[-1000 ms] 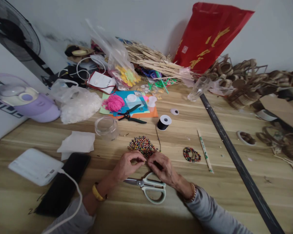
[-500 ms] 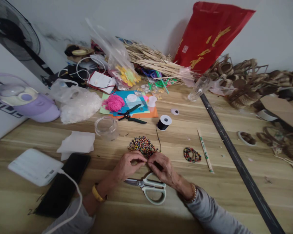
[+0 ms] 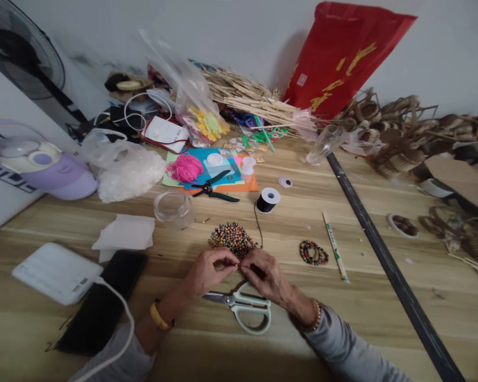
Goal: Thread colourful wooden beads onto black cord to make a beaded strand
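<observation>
My left hand (image 3: 207,271) and my right hand (image 3: 265,275) meet fingertip to fingertip on the wooden table (image 3: 342,318), both pinched shut just below a pile of small coloured beads (image 3: 231,238). What the fingertips hold is too small to name; a thin black thread (image 3: 258,225) runs from a black spool (image 3: 267,200) down toward my right hand. Pale green scissors (image 3: 245,306) lie under my wrists. A finished bead bracelet (image 3: 313,252) rests to the right.
A glass jar (image 3: 174,208), tissue (image 3: 124,233), white power bank (image 3: 57,272) and black phone (image 3: 99,310) lie left. Pliers (image 3: 215,190), pink yarn (image 3: 185,167) and coloured paper sit behind. A long black bar (image 3: 382,249), chopstick (image 3: 333,245), red bag (image 3: 338,53) and woven baskets (image 3: 398,132) stand right.
</observation>
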`<state>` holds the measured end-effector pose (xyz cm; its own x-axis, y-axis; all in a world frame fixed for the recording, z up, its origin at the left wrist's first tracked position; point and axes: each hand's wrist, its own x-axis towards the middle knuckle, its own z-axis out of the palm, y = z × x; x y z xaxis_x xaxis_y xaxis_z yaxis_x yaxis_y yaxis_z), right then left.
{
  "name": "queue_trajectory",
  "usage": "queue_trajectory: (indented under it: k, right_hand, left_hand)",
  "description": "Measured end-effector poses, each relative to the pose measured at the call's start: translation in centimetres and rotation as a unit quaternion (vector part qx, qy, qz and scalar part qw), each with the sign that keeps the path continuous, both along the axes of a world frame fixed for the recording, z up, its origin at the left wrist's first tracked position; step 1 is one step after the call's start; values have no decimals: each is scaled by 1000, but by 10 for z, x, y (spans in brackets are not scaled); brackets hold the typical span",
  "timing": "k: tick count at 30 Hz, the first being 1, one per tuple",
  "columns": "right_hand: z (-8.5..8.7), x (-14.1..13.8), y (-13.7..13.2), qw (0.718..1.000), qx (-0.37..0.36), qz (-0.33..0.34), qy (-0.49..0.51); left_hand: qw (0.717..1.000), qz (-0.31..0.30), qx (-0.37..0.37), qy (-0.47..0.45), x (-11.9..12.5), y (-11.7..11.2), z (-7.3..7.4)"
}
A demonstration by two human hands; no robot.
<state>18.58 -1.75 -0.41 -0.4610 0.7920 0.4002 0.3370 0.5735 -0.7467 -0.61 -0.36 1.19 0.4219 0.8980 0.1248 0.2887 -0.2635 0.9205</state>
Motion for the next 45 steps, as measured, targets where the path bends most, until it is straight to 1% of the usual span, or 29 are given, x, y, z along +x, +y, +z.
queue_trajectory:
  k: [7,12,17,26,32,40,45]
  right_hand:
    - [1,-1,1,1000,3,-2,-5]
    - [0,0,1,1000,0,1,-5]
    - [-2,1,1,1000,-4,0,-5]
    - [1,0,1,1000,1,3,2]
    - [2,0,0,1000,-3,-1,-3]
    - [-1,0,1,1000,-4,-1,-2]
    - [-1,0,1,1000,-5,0,-3]
  left_hand:
    - [1000,13,-24,6,0,-1,-3]
    - [1000,12,1,2,-1,0,-6]
    - [1000,3,23,-22,-1,0,-9]
    - [999,1,36,-38,0,1,-6]
    - [999,6,32,-28,0,0,-7]
    - [998,4,45,-31,0,0,-7]
    - [999,0,38,-28,2,-1,-5]
